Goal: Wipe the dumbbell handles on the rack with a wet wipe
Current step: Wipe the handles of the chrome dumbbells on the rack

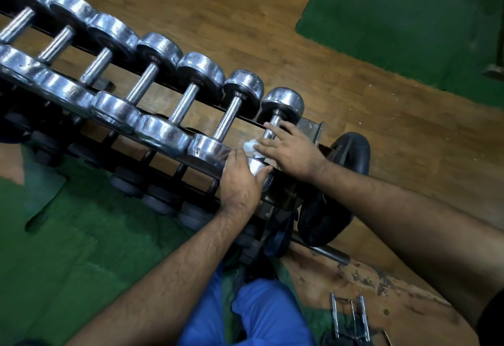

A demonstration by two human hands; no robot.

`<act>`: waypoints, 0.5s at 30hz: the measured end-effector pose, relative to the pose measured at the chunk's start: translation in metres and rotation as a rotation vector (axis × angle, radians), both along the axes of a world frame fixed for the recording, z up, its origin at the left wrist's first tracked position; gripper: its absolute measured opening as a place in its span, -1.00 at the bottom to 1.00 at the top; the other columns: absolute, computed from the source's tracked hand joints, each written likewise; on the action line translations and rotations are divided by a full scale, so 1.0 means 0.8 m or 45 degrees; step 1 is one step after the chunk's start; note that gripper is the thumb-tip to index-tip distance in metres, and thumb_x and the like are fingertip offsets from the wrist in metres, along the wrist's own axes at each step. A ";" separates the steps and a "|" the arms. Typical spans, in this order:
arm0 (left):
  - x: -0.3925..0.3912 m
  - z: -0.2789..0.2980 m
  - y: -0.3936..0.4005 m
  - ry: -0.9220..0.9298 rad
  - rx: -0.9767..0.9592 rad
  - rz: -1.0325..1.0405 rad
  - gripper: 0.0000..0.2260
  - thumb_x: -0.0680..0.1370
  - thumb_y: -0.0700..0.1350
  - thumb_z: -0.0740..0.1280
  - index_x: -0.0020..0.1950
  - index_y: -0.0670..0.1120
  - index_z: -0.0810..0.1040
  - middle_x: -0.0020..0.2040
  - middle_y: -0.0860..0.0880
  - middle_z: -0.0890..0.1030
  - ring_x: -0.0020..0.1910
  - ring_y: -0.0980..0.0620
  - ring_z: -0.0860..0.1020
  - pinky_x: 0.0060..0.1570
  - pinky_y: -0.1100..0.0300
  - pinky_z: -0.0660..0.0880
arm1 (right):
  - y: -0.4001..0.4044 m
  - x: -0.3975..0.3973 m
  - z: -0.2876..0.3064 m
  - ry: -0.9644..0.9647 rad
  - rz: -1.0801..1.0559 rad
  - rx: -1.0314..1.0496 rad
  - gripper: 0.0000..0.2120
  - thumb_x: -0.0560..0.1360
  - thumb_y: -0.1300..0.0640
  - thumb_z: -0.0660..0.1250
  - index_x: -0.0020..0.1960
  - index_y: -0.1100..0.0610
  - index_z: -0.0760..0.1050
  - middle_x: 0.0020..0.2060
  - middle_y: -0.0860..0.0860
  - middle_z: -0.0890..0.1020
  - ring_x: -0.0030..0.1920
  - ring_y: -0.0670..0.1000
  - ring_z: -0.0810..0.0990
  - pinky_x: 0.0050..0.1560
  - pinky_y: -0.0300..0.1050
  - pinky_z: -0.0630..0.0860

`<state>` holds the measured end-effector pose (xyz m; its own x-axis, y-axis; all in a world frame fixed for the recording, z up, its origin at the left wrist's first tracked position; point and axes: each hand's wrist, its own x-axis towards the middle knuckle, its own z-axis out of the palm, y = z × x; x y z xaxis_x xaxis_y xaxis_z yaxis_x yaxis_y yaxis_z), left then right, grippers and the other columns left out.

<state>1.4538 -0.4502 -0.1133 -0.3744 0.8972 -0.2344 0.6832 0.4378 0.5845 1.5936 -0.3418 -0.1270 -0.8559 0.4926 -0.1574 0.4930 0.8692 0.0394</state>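
Head view: wiping at the rack's end dumbbell

Wet wipe (pixel 252 146) lies against the last dumbbell's handle (pixel 271 133), under the right hand (pixel 293 152), fingers spread flat. Left hand (pixel 241 179) grips that dumbbell's near head. Six more handles along the rack (pixel 313 130) likely remain.

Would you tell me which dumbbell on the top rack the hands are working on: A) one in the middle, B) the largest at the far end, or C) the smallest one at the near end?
C: the right hand presses the white wipe against the end dumbbell, whose near head the left hand grips.
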 end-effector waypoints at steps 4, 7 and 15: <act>0.002 -0.006 -0.005 0.066 -0.040 -0.053 -0.26 0.43 0.24 0.43 0.39 -0.22 0.34 0.38 -0.17 0.43 0.37 -0.12 0.39 0.29 0.00 0.43 | 0.004 0.002 0.006 0.015 -0.187 0.071 -0.52 0.53 0.13 0.23 0.45 0.07 0.42 0.44 0.02 0.45 0.53 0.21 0.22 0.47 0.23 0.16; -0.004 -0.007 -0.007 0.076 -0.063 -0.147 -0.17 0.43 0.22 0.44 0.51 -0.22 0.23 0.49 -0.17 0.32 0.48 -0.09 0.28 0.42 0.06 0.31 | -0.023 -0.002 -0.003 0.006 -0.017 0.028 -0.47 0.50 0.00 0.11 0.44 0.09 0.44 0.41 0.01 0.48 0.49 0.19 0.31 0.42 0.20 0.26; -0.003 -0.002 -0.008 0.104 -0.091 -0.133 -0.20 0.41 0.27 0.43 0.44 -0.21 0.31 0.38 -0.17 0.43 0.37 -0.10 0.40 0.27 0.05 0.41 | 0.000 0.011 0.004 -0.005 -0.106 0.045 -0.50 0.54 0.06 0.32 0.47 0.02 0.40 0.43 -0.06 0.46 0.52 0.17 0.26 0.42 0.22 0.20</act>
